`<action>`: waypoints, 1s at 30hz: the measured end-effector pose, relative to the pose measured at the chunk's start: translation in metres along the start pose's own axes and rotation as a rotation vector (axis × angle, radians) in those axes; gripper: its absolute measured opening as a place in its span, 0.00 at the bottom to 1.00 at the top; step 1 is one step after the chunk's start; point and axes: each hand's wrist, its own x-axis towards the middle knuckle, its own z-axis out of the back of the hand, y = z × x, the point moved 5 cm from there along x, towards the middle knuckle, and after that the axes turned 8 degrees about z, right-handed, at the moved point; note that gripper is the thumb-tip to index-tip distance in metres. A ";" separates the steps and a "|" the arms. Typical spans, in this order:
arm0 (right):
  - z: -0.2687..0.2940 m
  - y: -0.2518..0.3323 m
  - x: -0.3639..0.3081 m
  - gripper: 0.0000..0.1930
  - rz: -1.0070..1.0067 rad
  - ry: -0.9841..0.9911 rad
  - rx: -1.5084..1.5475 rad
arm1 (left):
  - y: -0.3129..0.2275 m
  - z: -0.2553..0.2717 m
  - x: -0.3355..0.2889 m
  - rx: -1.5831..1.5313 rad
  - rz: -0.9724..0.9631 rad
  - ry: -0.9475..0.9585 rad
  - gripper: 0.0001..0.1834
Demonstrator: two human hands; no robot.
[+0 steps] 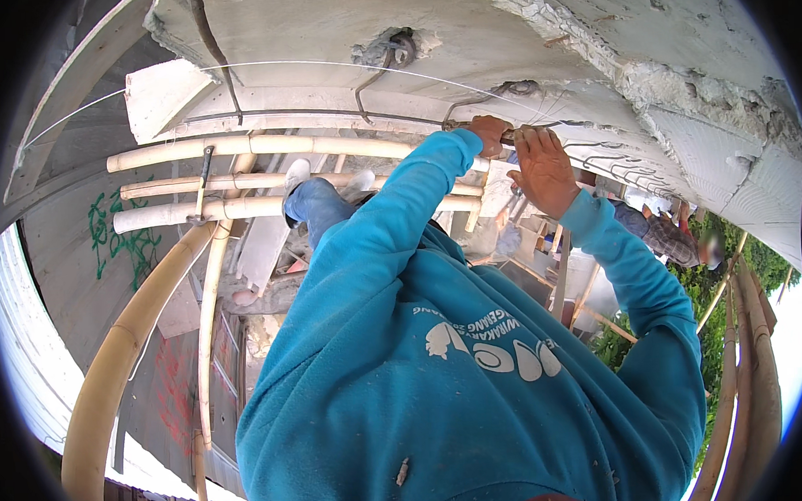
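Observation:
Both of my hands are up at the concrete wall's lower edge, at a thin brownish bar [454, 124] that runs along it. My left hand [489, 135] is closed around that bar, or something lying along it; its fingers partly hide what it holds. Right beside it, my right hand [544, 170] has its fingers bent over the same spot, thumb apart, and what lies under them is hidden. Dark bent steel rods [394, 61] stick out of broken holes in the concrete [305, 33] nearby. A thin white string [324, 62] stretches across the wall.
Bamboo poles [177, 154] form a scaffold platform, where a leg in jeans [320, 209] rests. A dark-ended tool [203, 185] lies across them. Upright bamboo [126, 348] stands left, more poles [750, 371] right. Another person in a plaid shirt [670, 239] is lower right.

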 end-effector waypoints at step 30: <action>-0.064 -0.071 0.031 0.29 -0.281 0.572 1.138 | -0.010 -0.016 -0.014 -0.049 -0.149 -0.412 0.24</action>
